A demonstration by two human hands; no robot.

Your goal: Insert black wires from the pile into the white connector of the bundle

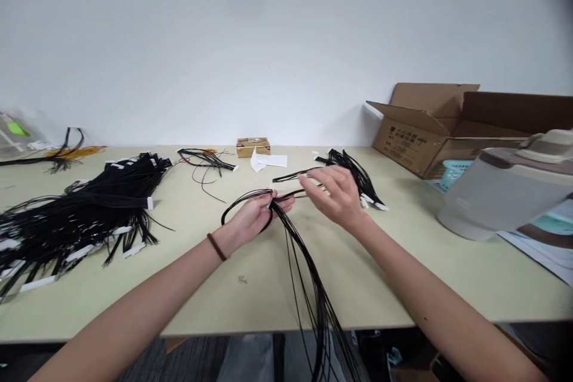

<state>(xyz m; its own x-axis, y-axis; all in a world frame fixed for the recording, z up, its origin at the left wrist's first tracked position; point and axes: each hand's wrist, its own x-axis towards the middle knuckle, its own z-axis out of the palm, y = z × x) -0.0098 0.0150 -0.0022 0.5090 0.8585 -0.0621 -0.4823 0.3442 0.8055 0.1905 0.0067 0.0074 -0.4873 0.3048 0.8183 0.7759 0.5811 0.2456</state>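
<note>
My left hand (pixel 255 215) is closed around a bundle of thin black wires (pixel 308 262) near a small white connector (pixel 271 202). Part of the bundle loops round by the wrist, and the long loose ends hang over the table's front edge. Just to the right, my right hand (pixel 335 194) has its thumb and fingertips drawn together at some black wire strands (pixel 286 178) reaching over from the bundle. The exact grip there is partly hidden by the fingers.
A large pile of black wire harnesses (pixel 111 191) with white connectors covers the left side. Smaller bundles (pixel 353 170) lie behind my right hand and at the back (pixel 206 158). A gold box (pixel 253 147), an open cardboard box (pixel 407 137) and a large lidded cup (pixel 496 191) stand around.
</note>
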